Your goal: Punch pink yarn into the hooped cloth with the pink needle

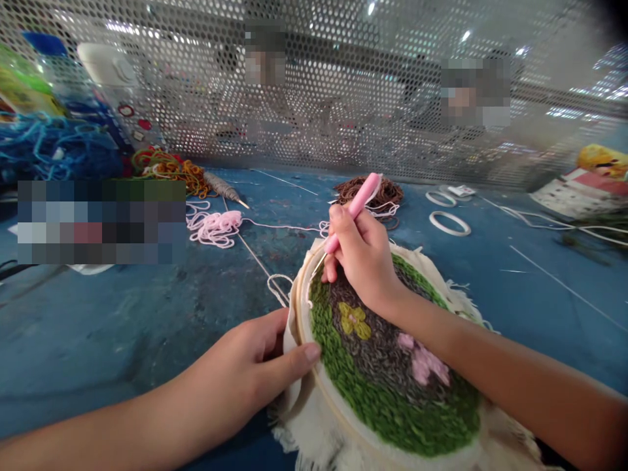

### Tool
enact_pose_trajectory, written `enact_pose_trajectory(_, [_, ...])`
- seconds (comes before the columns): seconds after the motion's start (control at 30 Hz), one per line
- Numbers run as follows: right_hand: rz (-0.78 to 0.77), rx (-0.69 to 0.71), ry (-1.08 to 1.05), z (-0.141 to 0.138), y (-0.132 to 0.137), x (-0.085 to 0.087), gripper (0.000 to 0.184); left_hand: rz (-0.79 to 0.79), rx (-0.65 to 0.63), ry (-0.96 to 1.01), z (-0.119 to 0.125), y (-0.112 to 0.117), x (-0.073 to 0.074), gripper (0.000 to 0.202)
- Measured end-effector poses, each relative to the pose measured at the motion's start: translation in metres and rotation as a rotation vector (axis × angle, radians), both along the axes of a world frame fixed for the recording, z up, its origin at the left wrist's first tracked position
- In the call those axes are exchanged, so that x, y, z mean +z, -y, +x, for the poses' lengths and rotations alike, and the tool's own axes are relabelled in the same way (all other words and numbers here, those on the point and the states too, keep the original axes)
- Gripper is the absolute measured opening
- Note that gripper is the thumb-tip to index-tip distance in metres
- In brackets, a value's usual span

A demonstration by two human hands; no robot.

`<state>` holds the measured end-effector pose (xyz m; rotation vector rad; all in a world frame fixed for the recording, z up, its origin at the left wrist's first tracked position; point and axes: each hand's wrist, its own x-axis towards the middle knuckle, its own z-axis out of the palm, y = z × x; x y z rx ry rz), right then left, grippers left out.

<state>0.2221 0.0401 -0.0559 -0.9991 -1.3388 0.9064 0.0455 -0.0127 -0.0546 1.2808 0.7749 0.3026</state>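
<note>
A round embroidery hoop [300, 307] holds cream cloth stitched with a green yarn ring [373, 405], a brown middle, a yellow flower [354, 320] and a pink flower [422, 361]. My left hand [250, 376] grips the hoop's left rim, thumb on top. My right hand [360, 258] is closed on a pink punch needle [356, 206], whose metal tip touches the cloth at the hoop's upper left edge. White yarn runs from the needle across the blue table [122, 327].
Loose pink yarn [216, 227], brown yarn [367, 191], orange and blue yarn piles [59, 147], and two white rings [449, 222] lie on the table. A perforated metal screen [343, 98] closes off the back, with other people behind it. Packaging sits at far right.
</note>
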Motion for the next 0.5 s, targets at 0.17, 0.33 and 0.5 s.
enact_pose_trajectory(0.17, [0.091,0.021,0.272,-0.001,0.004,-0.001,0.026,0.029,0.000,-0.073,0.001,0.000,0.004,0.030])
enact_pose_trajectory(0.33, [0.149,0.114,0.707,-0.005,0.004,0.002,0.029,0.034,-0.001,-0.095,0.001,0.000,0.002,0.032])
enact_pose_trajectory(0.5, [-0.063,0.168,0.333,0.000,-0.007,-0.005,0.038,-0.039,-0.035,-0.104,0.002,0.001,0.000,0.031])
